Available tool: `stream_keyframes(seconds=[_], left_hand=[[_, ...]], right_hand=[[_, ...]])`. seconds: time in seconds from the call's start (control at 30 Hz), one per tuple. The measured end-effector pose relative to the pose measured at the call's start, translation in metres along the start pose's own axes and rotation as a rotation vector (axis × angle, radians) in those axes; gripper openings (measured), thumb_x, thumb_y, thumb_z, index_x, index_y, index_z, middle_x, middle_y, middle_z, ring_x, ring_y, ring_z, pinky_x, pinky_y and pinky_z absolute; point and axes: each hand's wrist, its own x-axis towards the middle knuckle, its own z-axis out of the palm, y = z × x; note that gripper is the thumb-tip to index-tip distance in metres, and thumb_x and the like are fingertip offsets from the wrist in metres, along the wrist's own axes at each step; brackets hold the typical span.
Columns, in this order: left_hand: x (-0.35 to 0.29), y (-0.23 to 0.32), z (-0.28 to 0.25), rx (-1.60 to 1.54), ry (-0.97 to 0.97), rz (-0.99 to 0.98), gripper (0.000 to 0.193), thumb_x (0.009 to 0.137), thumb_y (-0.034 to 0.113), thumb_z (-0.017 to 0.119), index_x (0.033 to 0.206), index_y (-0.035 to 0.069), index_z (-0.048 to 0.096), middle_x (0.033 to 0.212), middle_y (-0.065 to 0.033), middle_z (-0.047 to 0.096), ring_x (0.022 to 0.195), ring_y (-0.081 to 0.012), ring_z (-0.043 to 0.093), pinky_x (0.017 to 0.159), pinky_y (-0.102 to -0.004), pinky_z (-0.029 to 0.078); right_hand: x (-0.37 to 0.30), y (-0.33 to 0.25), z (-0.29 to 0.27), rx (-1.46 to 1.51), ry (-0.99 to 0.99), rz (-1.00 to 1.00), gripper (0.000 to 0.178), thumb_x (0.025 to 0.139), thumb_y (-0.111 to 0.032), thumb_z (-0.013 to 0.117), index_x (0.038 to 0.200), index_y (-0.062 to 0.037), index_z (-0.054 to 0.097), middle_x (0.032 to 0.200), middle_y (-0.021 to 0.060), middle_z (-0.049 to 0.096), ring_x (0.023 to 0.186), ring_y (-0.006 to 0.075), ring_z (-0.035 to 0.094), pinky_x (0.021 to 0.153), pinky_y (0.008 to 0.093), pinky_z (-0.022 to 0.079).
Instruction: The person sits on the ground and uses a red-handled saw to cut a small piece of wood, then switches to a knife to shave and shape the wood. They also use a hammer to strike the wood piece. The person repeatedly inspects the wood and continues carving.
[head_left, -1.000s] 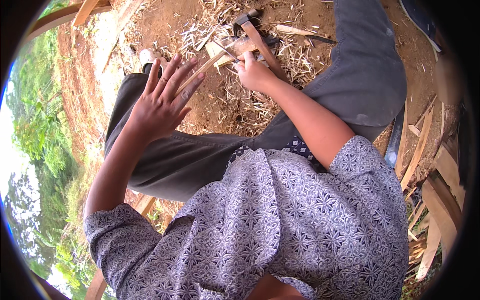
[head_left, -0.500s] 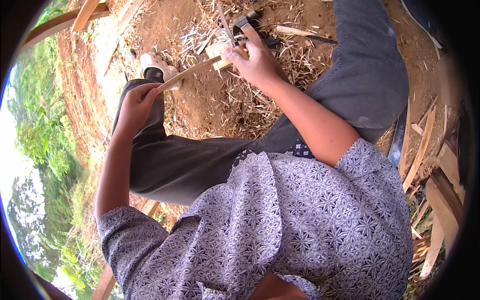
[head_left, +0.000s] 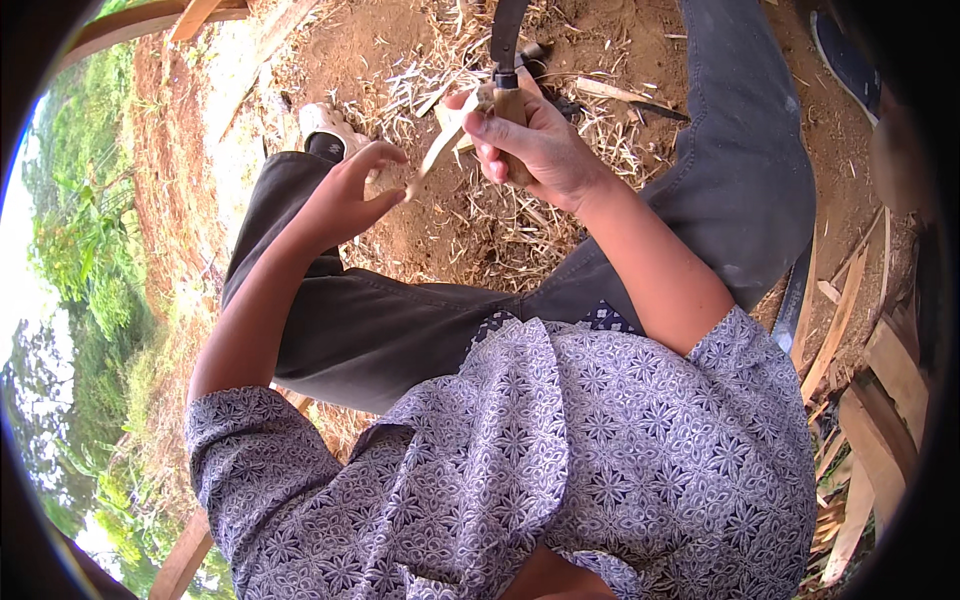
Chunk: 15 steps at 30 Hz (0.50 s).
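Observation:
My right hand (head_left: 545, 150) is closed round the wooden handle of a knife (head_left: 509, 110). Its dark, slightly curved blade points away from me and runs out of the top of the picture. A thin, pale wood strip (head_left: 436, 157) sticks out from the thumb and fingertips of the same hand and slants toward my left. Beside the strip's near end is my left hand (head_left: 350, 195), its fingers apart and holding nothing. A pale wood block (head_left: 452, 118) lies on the ground behind the strip, partly hidden.
Wood shavings (head_left: 400, 90) litter the brown soil between my legs. A dark tool (head_left: 537, 60), mostly hidden, lies beyond my right hand. Offcuts (head_left: 870, 430) are heaped at the right. A dark shoe (head_left: 845, 60) shows at the far right, and a long pole (head_left: 140, 22) crosses the upper left.
My left hand has let go of the strip's end and moved right. The right hand has come nearer me, and the knife has turned so that its blade and handle show more fully.

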Motion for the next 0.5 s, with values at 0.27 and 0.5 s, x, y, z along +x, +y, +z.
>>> stream_keyframes(seconds=[0.27,0.5], left_hand=[[0.039,0.076,0.002,-0.077,0.206,0.17,0.05,0.091,0.01,0.075,0.137,0.005,0.06,0.116,-0.0171,0.073,0.104,-0.0271,0.074,0.088,-0.0382,0.061],[0.04,0.068,-0.003,0.019,0.216,0.083,0.033,0.089,0.002,0.075,0.122,0.001,0.068,0.107,-0.0129,0.074,0.098,-0.0235,0.075,0.085,-0.0363,0.063]], right_hand=[[-0.002,0.005,0.005,-0.183,-0.014,0.036,0.035,0.094,-0.018,0.078,0.126,-0.0065,0.068,0.088,-0.0015,0.068,0.063,0.0045,0.062,0.055,0.0185,0.051],[-0.008,-0.006,0.016,-0.22,0.066,-0.096,0.062,0.098,-0.039,0.072,0.145,-0.0019,0.054,0.078,-0.0046,0.054,0.059,0.0039,0.052,0.053,0.0188,0.045]])
